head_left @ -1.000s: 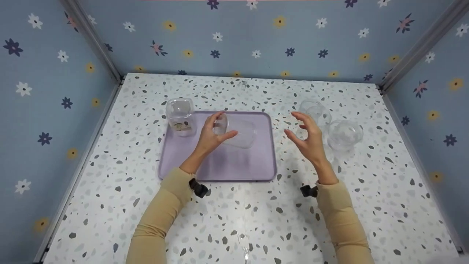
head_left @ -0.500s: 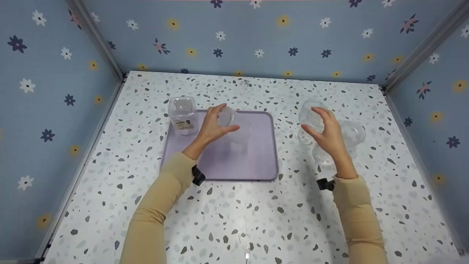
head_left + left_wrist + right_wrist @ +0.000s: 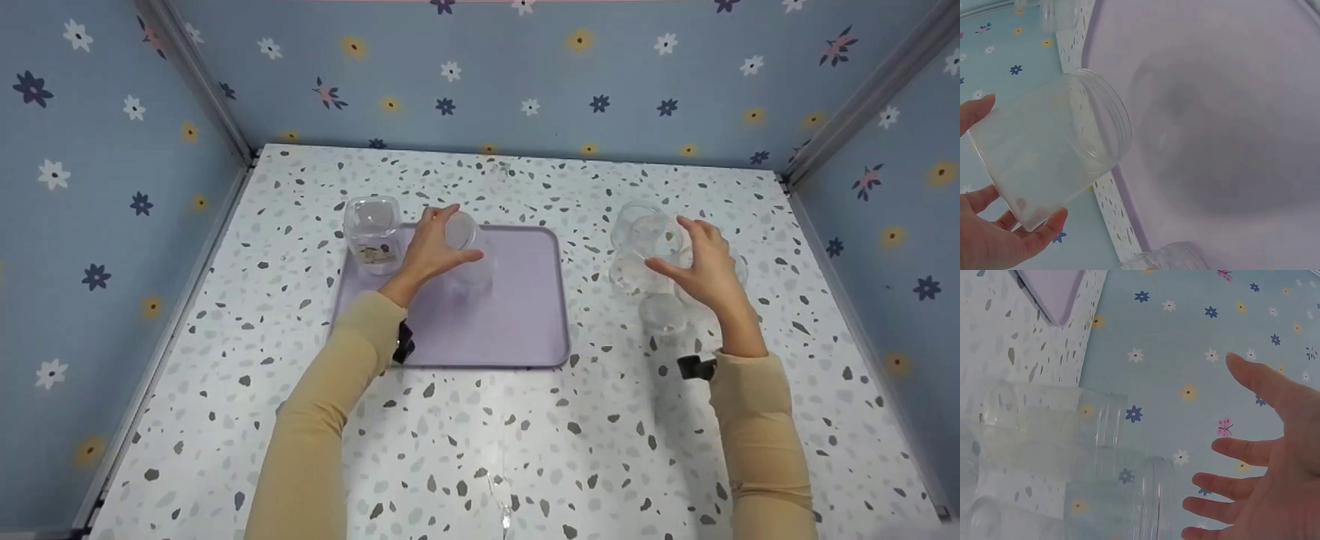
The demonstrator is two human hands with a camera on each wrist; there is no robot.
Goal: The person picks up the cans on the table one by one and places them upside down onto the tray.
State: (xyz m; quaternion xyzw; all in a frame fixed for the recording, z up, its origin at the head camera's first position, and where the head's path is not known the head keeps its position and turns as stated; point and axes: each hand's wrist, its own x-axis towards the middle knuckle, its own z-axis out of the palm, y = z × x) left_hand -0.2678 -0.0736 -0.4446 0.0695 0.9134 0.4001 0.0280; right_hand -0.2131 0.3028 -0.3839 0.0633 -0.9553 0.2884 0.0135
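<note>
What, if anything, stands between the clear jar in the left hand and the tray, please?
Nothing visible stands between the clear jar, gripped by the left hand, and the tray under it. The labelled jar sits by the tray's back-left corner, off to the side.

the clear plastic jar (image 3: pixel 1044 152) is up off the surface, tilted, threaded end aimed downward; from where i stand, a close cluster of clear jars (image 3: pixel 636 266) sits at its three o'clock.
</note>
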